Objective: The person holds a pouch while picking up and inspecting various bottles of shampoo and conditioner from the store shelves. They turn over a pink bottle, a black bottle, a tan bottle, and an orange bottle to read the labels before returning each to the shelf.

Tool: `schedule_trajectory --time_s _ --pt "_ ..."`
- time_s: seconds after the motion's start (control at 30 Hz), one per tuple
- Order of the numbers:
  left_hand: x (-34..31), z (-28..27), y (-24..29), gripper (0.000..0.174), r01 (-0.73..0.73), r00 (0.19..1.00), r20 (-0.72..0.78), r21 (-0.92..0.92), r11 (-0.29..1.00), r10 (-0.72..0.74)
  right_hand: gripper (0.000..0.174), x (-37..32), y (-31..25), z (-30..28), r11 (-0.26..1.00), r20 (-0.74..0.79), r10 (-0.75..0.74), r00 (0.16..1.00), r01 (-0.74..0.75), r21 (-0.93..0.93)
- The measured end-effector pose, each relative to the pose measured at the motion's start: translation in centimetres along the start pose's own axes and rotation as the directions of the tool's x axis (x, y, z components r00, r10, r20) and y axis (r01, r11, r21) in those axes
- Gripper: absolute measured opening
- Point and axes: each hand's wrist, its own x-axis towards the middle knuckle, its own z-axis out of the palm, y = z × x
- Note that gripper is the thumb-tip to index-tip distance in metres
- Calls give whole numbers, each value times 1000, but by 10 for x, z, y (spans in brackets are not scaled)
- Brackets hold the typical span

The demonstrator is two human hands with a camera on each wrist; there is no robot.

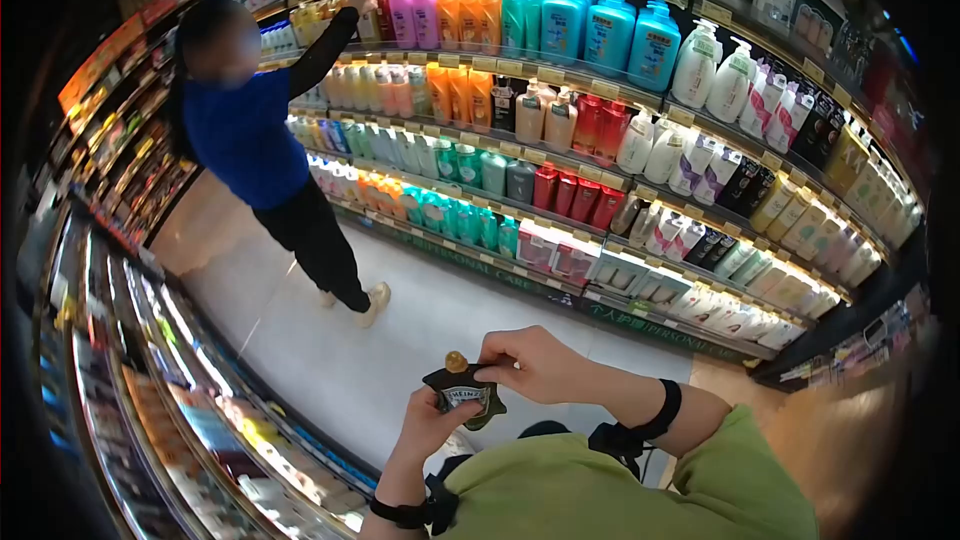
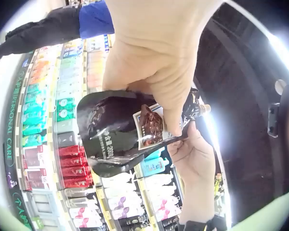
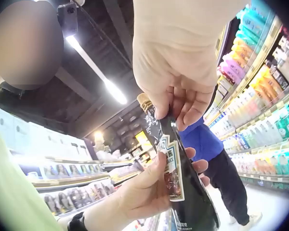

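Observation:
A black Heinz sauce pouch (image 1: pixel 468 396) with a gold screw cap (image 1: pixel 456 361) is held upright in front of the body, between both hands. My left hand (image 1: pixel 428 428) grips the pouch around its middle, the thumb lying across the front label. In the right wrist view, my right hand (image 3: pixel 178 72) pinches the top edge of the pouch (image 3: pixel 190 209) beside the cap. The left wrist view shows the dark lower part of the pouch (image 2: pixel 108 132) with printed text and a food picture.
Shelves of shampoo and body wash bottles (image 1: pixel 608 35) curve along the far side. A person in a blue top (image 1: pixel 245 140) stands at the left, one arm reaching to a shelf. Another display shelf (image 1: pixel 190 400) runs along the near left. Pale floor (image 1: pixel 300 340) lies between.

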Motion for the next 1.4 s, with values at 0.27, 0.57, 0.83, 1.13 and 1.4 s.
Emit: schedule_trajectory --time_s 0.27,0.57,0.83,1.13,1.4 --pt "129 -109 20 40 101 959 260 67 993 -115 17 123 22 -5 952 -229 305 924 -292 90" --pt "267 -136 30 41 83 929 342 176 981 -140 18 206 84 -73 940 -271 341 900 -322 113" --pt "335 -158 30 44 79 888 426 223 972 -170 18 242 114 -95 908 -243 418 875 -403 112" --pt "355 -217 46 42 81 786 557 337 938 -268 11 273 105 -45 825 -313 556 770 -464 324" --pt "334 -292 47 40 110 738 627 254 961 -250 18 313 77 24 805 -381 587 715 -461 374"
